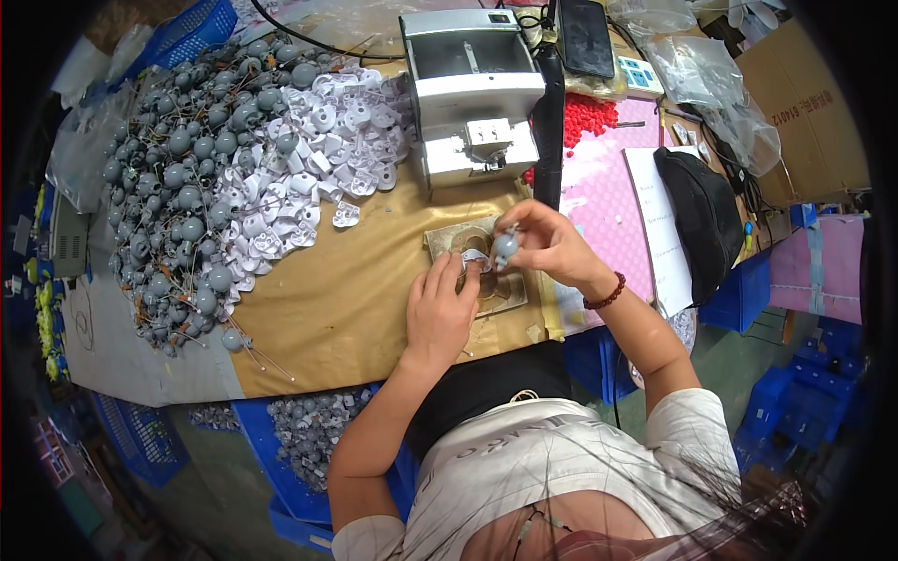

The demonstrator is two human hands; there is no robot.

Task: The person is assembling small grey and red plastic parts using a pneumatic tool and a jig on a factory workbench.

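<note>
In front of me lies a square metal plate (pixel 510 297) with a round recess. My left hand (pixel 440 309) rests over it, thumb and forefinger closed on a small white plastic part (pixel 475 256) at the plate's middle. My right hand (pixel 552 248) pinches a grey ball-shaped part (pixel 506 245) between thumb and fingers, just above the plate's right side and beside the white part. Whether the two parts touch I cannot tell. A beaded bracelet circles my right wrist.
Grey ball parts with wires (pixel 178 201) and white plastic parts (pixel 309 154) are heaped on the left. A silver machine (pixel 472 93) stands beyond the plate. Small red pieces (pixel 589 117), a phone (pixel 586 37) and a black pouch (pixel 700 224) lie to the right. Below the table's edge is a blue bin (pixel 267 439).
</note>
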